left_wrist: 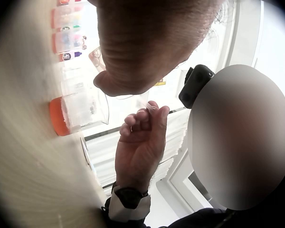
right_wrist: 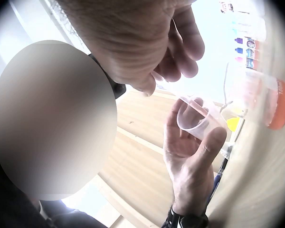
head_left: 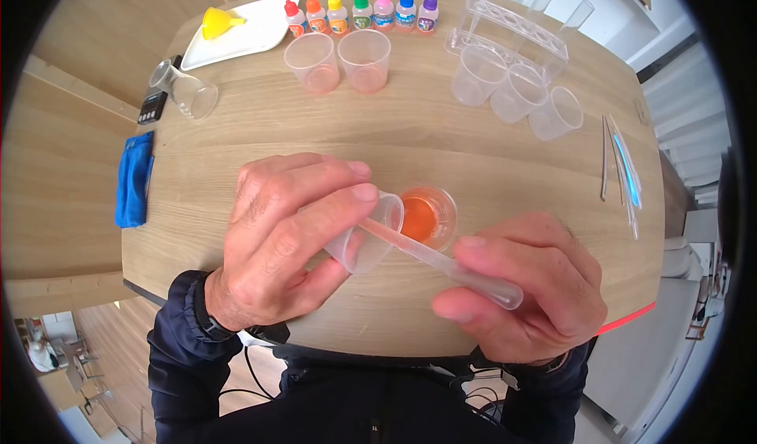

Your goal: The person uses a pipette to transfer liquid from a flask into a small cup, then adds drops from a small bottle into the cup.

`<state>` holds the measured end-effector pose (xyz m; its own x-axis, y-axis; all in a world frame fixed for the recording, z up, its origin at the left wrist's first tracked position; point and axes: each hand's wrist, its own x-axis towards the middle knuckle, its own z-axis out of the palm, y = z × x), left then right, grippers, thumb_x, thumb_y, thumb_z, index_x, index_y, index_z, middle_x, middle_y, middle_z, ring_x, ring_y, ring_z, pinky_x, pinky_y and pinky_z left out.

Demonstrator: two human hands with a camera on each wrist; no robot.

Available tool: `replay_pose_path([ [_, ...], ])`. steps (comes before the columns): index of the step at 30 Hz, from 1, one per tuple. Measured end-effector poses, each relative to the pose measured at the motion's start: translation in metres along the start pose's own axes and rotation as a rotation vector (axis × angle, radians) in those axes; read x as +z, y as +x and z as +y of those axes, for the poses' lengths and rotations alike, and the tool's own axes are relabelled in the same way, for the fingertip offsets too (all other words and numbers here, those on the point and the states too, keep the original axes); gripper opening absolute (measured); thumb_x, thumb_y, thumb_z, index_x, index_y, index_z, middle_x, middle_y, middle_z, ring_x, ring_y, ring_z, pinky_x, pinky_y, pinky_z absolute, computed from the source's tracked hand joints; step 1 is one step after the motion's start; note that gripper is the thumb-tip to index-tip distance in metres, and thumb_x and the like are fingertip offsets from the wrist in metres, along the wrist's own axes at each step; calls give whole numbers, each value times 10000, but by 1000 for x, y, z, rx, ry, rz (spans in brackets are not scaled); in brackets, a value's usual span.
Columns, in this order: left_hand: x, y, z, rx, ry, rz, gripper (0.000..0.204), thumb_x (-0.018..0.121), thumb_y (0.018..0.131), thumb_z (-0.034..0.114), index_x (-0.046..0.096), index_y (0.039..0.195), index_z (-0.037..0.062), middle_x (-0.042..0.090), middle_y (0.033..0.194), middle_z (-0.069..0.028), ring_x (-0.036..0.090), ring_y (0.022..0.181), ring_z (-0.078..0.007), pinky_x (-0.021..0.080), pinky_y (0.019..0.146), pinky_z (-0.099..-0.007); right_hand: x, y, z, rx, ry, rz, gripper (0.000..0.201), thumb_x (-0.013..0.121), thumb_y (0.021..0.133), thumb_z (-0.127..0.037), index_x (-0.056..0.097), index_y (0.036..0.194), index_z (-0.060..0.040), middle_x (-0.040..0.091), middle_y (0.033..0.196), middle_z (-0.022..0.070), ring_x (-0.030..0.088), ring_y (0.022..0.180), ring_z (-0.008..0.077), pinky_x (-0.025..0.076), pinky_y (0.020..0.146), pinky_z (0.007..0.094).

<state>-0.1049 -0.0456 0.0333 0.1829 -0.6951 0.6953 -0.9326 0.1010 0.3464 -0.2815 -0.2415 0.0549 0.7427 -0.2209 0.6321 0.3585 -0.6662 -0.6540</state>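
Note:
My left hand (head_left: 272, 235) grips a small clear plastic cup (head_left: 359, 256), tilted so its mouth faces right. Between the thumb and fingers of my right hand (head_left: 540, 294) is a translucent plastic dropper (head_left: 430, 259). Its stem reaches into the mouth of the tilted cup and shows pinkish-orange liquid inside. The right wrist view also has the stem inside the held cup (right_wrist: 192, 124). Just beyond both hands, a clear cup of orange liquid (head_left: 421, 217) stands upright on the wooden table (head_left: 410, 148); it appears in the left wrist view as an orange-bottomed cup (left_wrist: 60, 116).
Two cups (head_left: 366, 64) with a little pinkish liquid stand before a row of coloured dropper bottles (head_left: 361, 14). Several clear cups (head_left: 516, 95) sit by a test tube rack (head_left: 516, 27). Leftward are a white tray (head_left: 256, 38), yellow funnel (head_left: 218, 23), flask (head_left: 193, 97) and blue cloth (head_left: 135, 180). Thin rods (head_left: 627, 168) lie right.

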Motion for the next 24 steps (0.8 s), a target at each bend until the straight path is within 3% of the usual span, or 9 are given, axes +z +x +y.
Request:
replay_pose_path([
  [7,-2,-1,-2,25,21,-28,607,881,752,-42,696,1328,7,741,1272,-202,715,1088,-358,549,921,-434,-6,-1,1,-5,-17,-5,523,993,827,-385,783,1110,1,749,896,125,689,723,196,494,602,294],
  [10,-9,-3,-8,40,71,-88,664,898,782,-8,639,1393,-15,720,1300,-254,702,1125,-398,569,943,-469,-18,-7,-5,57,22,132,537,927,898,-466,762,1105,1,723,878,119,672,724,200,487,620,299],
  [15,-13,0,-9,-58,124,-79,690,885,753,-33,642,1399,-16,723,1312,-243,695,1165,-382,535,1010,-463,-54,-4,5,-19,32,201,484,1012,811,-251,797,1146,24,735,867,135,638,703,169,437,585,261],
  [24,-12,-1,-11,-67,121,-67,700,869,735,-52,646,1397,-14,726,1320,-238,696,1179,-384,531,1024,-465,-50,-3,-3,93,-115,86,403,1027,741,-206,812,997,18,745,829,126,622,664,169,408,577,267],
])
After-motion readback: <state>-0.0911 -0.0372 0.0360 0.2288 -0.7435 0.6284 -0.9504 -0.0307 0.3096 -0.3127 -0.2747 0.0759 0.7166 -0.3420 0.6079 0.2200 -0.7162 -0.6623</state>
